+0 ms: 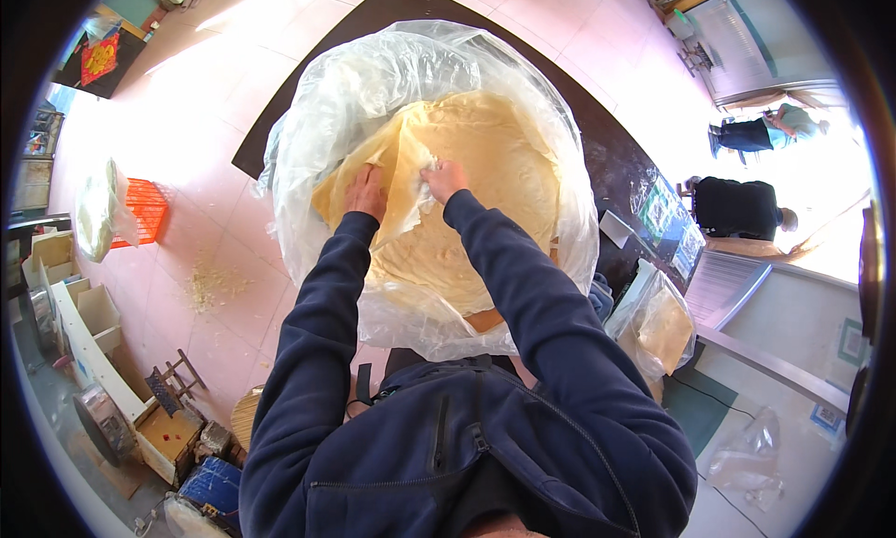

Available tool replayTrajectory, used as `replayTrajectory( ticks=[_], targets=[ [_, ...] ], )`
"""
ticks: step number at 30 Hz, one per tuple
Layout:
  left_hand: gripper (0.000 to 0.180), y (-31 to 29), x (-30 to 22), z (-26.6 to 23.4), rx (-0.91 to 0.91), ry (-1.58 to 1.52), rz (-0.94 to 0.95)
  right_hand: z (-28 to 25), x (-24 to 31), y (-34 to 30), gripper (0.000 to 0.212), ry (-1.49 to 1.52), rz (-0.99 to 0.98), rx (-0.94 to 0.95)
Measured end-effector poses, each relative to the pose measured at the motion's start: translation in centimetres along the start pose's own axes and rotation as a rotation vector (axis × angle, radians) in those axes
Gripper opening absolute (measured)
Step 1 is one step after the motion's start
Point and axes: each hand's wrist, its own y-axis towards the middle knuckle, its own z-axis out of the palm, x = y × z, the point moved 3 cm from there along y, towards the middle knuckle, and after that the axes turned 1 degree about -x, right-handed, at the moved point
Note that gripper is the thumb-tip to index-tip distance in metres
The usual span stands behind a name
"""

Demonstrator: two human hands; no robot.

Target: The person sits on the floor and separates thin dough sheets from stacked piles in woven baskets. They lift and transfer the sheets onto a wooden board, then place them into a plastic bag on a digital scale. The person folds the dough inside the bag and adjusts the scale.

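A big round stack of thin pale-yellow sheets (495,155) lies in a clear plastic bag (317,109) on a dark table (616,155). My left hand (367,191) presses flat on the left part of the stack. My right hand (445,177) pinches the edge of the top sheet (397,155), which is folded up and lifted between the two hands. Both arms wear dark blue sleeves.
A smaller bag of the same sheets (658,328) lies at the right. An orange crate (140,211) and a white sack (93,211) stand on the pink tiled floor at the left. Shelves and boxes (84,323) line the lower left. Two people (747,207) are far right.
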Motion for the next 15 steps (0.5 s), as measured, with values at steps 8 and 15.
replayTrajectory(
  ticks=[8, 15],
  targets=[
    [0.058, -0.3, 1.1, 0.0, 0.058, 0.144, -0.094, -10.4, -3.1, -4.8, 0.021, 0.045, -0.056, -0.027],
    [0.073, -5.6, -2.6, 1.0, 0.175, 0.182, 0.106, -22.1, -2.6, -10.7, 0.017, 0.043, -0.033, -0.139]
  ],
)
